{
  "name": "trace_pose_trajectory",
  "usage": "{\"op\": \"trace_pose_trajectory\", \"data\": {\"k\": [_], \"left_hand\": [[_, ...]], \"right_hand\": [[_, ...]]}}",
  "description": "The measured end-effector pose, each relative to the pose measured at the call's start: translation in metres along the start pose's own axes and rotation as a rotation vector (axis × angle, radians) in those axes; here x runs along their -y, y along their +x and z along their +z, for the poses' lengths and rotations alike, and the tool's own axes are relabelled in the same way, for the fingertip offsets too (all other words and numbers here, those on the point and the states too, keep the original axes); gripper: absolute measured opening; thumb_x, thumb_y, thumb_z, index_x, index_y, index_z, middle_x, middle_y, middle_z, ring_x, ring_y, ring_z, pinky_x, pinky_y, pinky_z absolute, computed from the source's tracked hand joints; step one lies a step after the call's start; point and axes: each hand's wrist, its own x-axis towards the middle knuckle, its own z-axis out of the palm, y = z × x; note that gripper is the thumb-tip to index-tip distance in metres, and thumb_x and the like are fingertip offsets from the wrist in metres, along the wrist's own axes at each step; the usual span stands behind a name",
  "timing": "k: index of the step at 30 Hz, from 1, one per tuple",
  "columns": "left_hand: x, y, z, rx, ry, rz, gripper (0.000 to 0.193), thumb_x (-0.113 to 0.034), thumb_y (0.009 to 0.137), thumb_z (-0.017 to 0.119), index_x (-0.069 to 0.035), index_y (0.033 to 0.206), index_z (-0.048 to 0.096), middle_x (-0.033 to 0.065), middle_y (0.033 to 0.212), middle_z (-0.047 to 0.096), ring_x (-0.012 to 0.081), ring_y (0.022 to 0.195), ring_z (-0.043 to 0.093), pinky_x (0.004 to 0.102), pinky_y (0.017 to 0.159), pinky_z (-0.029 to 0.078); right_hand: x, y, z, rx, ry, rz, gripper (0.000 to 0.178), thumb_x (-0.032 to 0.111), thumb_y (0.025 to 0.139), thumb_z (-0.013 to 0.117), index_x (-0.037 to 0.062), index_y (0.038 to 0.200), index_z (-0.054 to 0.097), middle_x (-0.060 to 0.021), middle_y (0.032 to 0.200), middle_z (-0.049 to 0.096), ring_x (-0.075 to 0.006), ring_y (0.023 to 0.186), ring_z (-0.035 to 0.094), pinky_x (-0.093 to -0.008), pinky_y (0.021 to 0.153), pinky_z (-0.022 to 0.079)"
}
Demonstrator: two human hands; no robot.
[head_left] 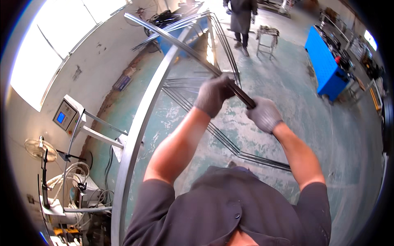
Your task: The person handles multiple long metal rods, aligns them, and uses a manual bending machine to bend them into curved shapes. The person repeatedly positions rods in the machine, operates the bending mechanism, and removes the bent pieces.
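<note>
Grey-gloved left hand (pixel 213 95) closes around a dark rod bundle (pixel 197 57) | gloved right hand (pixel 265 115) grips its near end | bundle visually overlaps metal beam (pixel 141 119) (contact unclear)

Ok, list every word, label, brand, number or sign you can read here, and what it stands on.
No text reads clearly.
Control box and its blue screen: marks too small to read.
Dark box on the floor by the wall: pale marks, too blurred.
Metal rods in hand: no lettering visible.
</note>
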Motion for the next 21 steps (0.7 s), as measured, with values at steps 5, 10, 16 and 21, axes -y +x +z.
{"op": "trace_pose_trajectory", "data": {"k": [5,10,16,21], "left_hand": [[-0.001,-0.006,-0.044,-0.442,-0.048,-0.411,0.037,-0.013,0.094,0.073,0.007,0.123,0.061,0.0132,0.106,0.07,0.0233,0.089,0.072,0.0352,0.081,0.061],[0.055,-0.028,-0.152,-0.62,-0.046,-0.404,0.033,-0.013,0.096,0.071,0.006,0.121,0.062,0.0145,0.102,0.071,0.0251,0.087,0.072,0.0379,0.08,0.062],[0.099,-0.053,-0.209,-1.071,-0.128,-0.476,0.026,-0.012,0.097,0.067,0.002,0.119,0.062,0.0148,0.095,0.071,0.0268,0.079,0.072,0.0391,0.073,0.063],[0.138,-0.088,-0.222,-1.308,-0.123,-0.548,0.026,-0.01,0.094,0.068,0.001,0.117,0.06,0.0137,0.091,0.07,0.0261,0.073,0.07,0.0393,0.07,0.062]], "right_hand": [[0.08,0.233,0.033,0.115,-0.191,-0.172,0.032,0.019,0.089,0.061,-0.001,0.108,0.076,-0.03,0.112,0.071,-0.0437,0.111,0.069,-0.0494,0.095,0.056],[0.142,0.421,0.086,0.136,-0.271,-0.272,0.03,0.02,0.087,0.067,0.0066,0.111,0.079,-0.0245,0.114,0.073,-0.0396,0.11,0.071,-0.0474,0.092,0.058],[0.17,0.541,0.104,-0.099,-0.488,-0.585,0.026,0.01,0.093,0.056,0.0028,0.11,0.074,-0.0248,0.105,0.075,-0.0408,0.1,0.074,-0.0513,0.085,0.06],[0.16,0.585,0.094,-0.21,-0.753,-0.825,0.023,0.014,0.092,0.058,0.0056,0.099,0.079,-0.0208,0.095,0.077,-0.0365,0.09,0.076,-0.0478,0.076,0.061]]}}
